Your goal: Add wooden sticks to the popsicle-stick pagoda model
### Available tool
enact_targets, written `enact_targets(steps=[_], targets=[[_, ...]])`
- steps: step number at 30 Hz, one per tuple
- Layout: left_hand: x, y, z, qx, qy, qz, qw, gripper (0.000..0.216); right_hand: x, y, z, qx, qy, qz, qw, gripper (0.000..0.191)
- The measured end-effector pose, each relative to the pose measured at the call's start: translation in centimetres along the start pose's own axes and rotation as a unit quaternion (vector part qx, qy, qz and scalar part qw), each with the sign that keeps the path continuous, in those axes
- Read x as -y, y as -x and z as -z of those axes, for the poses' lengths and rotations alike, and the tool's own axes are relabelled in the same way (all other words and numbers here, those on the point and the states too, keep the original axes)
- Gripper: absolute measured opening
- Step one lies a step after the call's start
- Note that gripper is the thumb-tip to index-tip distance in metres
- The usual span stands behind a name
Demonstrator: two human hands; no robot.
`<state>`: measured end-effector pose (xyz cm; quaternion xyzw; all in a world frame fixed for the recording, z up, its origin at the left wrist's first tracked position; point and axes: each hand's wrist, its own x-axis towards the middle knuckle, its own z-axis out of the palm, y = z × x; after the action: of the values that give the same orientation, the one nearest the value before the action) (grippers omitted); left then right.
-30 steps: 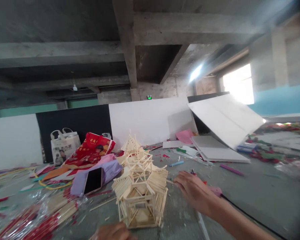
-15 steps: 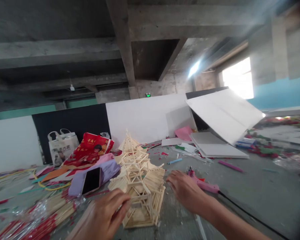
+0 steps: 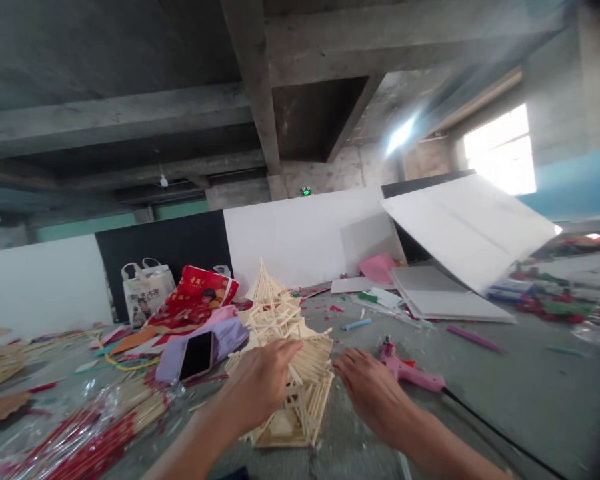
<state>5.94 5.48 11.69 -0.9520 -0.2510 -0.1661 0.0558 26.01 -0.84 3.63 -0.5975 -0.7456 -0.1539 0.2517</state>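
Pale wooden sticks lie under the left hand [image 3: 260,385], whose fingers curl over the middle roofs of the tower [image 3: 275,310]. The thumb is hidden, so I cannot tell whether this hand grips or only rests there. The tower sits on the grey counter [image 3: 480,380], seemingly tipped, with its open base toward the person and its spire at 12 o'clock.

At 3 o'clock from the tower, the right hand [image 3: 369,390] is open, palm down and holding nothing, its fingertips just beside the lower eave. Just beyond that hand, at 2 o'clock, lies a pink glue gun [image 3: 414,376], with its black cord [image 3: 495,432] running off to 4 o'clock.

At 10 o'clock from the left hand, a phone [image 3: 197,355] rests on purple cloth [image 3: 227,332], with a red bag [image 3: 193,297] and a tote [image 3: 147,287] behind it. Bundled sticks in plastic [image 3: 95,427] lie at 8 o'clock. White boards [image 3: 470,227] lean at 1 o'clock, well apart.
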Motion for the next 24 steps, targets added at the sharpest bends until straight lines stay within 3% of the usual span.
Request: enact_targets(steps=[9, 24], targets=[[-0.4, -1.3, 0.0, 0.011, -0.009, 0.006, 1.000, 0.056, -0.4, 0.1, 0.2, 0.006, -0.007, -0.032, 0.999, 0.024], [-0.2, -1.2, -0.6, 0.016, -0.032, 0.024, 0.999, 0.051, -0.6, -0.1, -0.3, 0.004, -0.007, -0.049, 0.999, 0.026]])
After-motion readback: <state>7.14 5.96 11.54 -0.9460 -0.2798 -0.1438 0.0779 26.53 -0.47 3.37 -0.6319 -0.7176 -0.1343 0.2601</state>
